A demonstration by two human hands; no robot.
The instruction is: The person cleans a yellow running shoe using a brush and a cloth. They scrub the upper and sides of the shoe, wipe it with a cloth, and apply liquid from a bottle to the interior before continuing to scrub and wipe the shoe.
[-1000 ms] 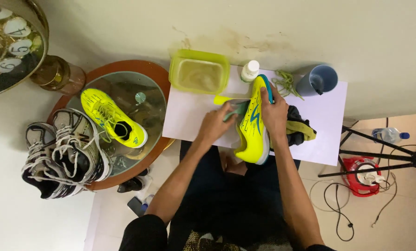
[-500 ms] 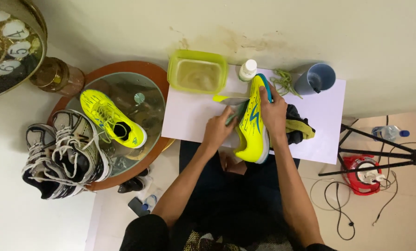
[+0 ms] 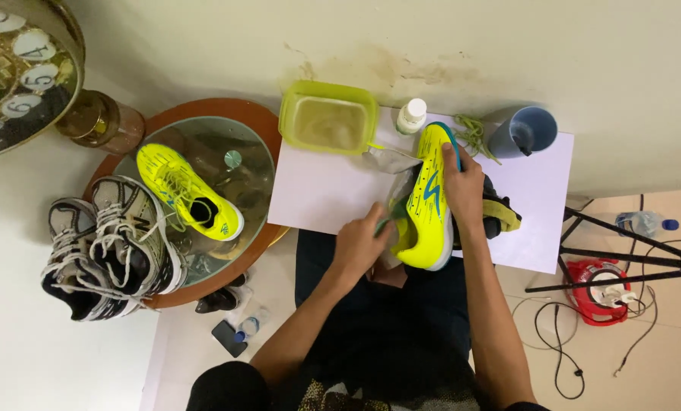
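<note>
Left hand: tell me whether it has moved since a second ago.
Yes. The left hand has slid down the yellow shoe, away from the green tub and toward the person's lap.

I am reaching both bare forearms forward and up from my lap, elbows bent and spread a little apart. My left hand [image 3: 362, 242] is curling its fingers inward, knuckles up, with the wrist angling toward the right. My right hand [image 3: 462, 186] is lying palm down with fingers stretching forward and gripping, its forearm running nearly straight up.
</note>
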